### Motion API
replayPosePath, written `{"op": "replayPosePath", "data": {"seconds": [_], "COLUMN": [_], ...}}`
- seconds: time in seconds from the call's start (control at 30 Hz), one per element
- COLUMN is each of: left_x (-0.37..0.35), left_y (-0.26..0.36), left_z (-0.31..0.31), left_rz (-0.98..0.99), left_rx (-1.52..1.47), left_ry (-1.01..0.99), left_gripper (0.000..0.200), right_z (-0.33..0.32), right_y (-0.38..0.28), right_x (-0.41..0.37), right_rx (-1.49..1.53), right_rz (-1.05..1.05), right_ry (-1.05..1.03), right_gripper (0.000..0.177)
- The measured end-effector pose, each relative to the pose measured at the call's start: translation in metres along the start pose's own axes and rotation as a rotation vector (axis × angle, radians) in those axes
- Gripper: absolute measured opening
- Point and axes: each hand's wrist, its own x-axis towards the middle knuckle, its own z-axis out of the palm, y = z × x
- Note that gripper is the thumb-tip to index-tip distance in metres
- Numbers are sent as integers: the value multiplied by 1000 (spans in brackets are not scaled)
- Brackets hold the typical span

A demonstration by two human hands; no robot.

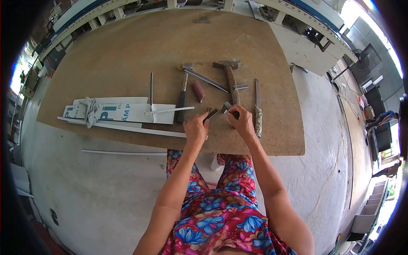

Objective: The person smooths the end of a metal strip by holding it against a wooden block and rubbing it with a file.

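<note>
My left hand [196, 128] is closed on a small dark flat piece [211, 114] that sticks out from the fingers. Close beside it, my right hand [243, 122] pinches another small dark piece, with a grey end [226, 107] showing. A gap separates the two pieces. Beyond my right hand lies a hammer with a wooden handle [231, 83]; a short metal piece [240, 86] is at its handle. A black-handled hammer [182, 100] lies past my left hand, near a reddish-brown cylinder [198, 91] and a metal strip [206, 79].
At left on the brown table [127, 46] are white panels with blue lettering [142, 112], a grey cloth [91, 111] and white strips [140, 130]. A blade with a wrapped handle [258, 121] lies at right. Machine frames border the far side; people are at far right.
</note>
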Motion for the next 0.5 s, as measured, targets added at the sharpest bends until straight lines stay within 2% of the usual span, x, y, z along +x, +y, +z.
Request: {"op": "replayPosePath", "data": {"seconds": [0.17, 0.27, 0.4, 0.5], "left_x": [2, 0, -4, -4], "left_y": [9, 12, 8, 10], "left_z": [4, 2, 7, 5], "left_rz": [-18, -87, -63, -36], "left_rx": [77, 31, -50, -54], "left_ry": [-23, -125, -87, -59], "left_gripper": [27, 28, 27, 26], "right_z": [-9, -13, -12, -8], "right_y": [-8, -9, -4, -2], "right_x": [0, 3, 6, 4], "right_rx": [7, 20, 30, 54], "right_rz": [92, 143, 194, 157], "right_ry": [-11, -33, -70, -62], "right_gripper": [18, 17, 17, 17]}}
